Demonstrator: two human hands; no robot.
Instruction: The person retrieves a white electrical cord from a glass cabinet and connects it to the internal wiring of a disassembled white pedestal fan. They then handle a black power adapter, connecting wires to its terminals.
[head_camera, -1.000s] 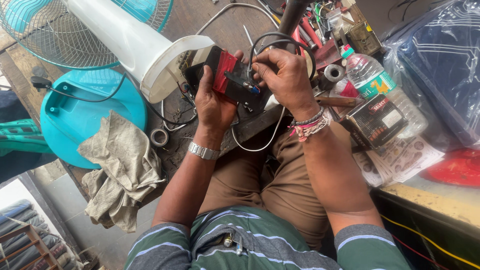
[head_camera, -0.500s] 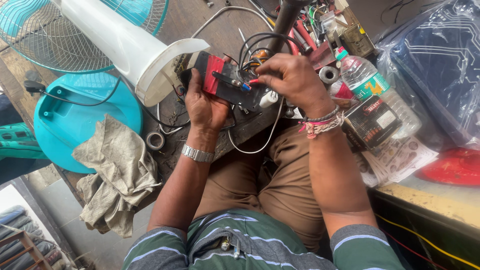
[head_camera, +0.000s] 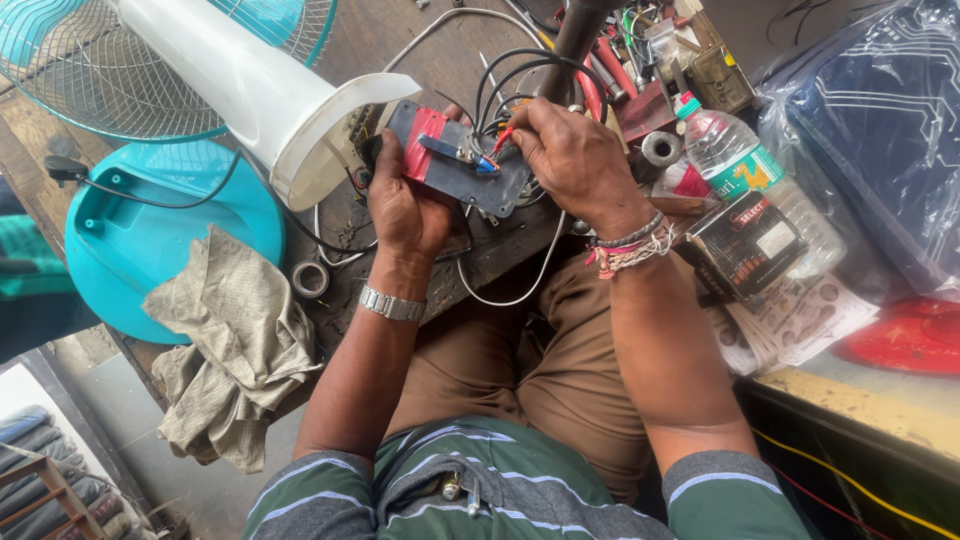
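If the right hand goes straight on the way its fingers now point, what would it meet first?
The right hand points left, its fingertips at the dark board held by the left hand. It would probably first meet the blue-and-metal part on that board, then the red patch. Depth is unclear.

At frame centre the left hand (head_camera: 405, 205) grips a control board (head_camera: 455, 165), with the right hand (head_camera: 570, 160) just beside it. A fan (head_camera: 200, 70) lies upper left, a rag (head_camera: 235, 345) lower left, a bottle (head_camera: 755, 175) right.
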